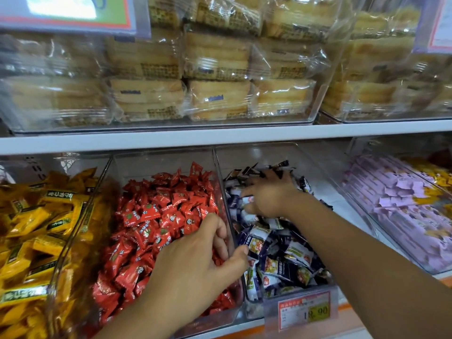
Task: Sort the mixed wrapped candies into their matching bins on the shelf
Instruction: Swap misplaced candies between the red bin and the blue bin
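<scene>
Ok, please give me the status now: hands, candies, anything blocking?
Left hand on red candies, thumb over the clear divider. Right hand digging in dark blue candies; grip unclear. Nothing blocking.

We see clear, glossy plastic bins (223, 192) with smooth walls that catch reflections. The red candies (156, 216) at centre wear shiny, crinkled foil-like wrappers; the yellow candies (31, 228) at left have a similar glossy film. The dark blue and white candies (281, 255) at right of centre are in slick printed wrappers. The far shelf edge (220, 137) is smooth white, seemingly painted metal. Above, the pastry packs (220, 77) sit in transparent, wrinkled cellophane. The near price tag (304, 310) looks like paper behind clear plastic.
</scene>
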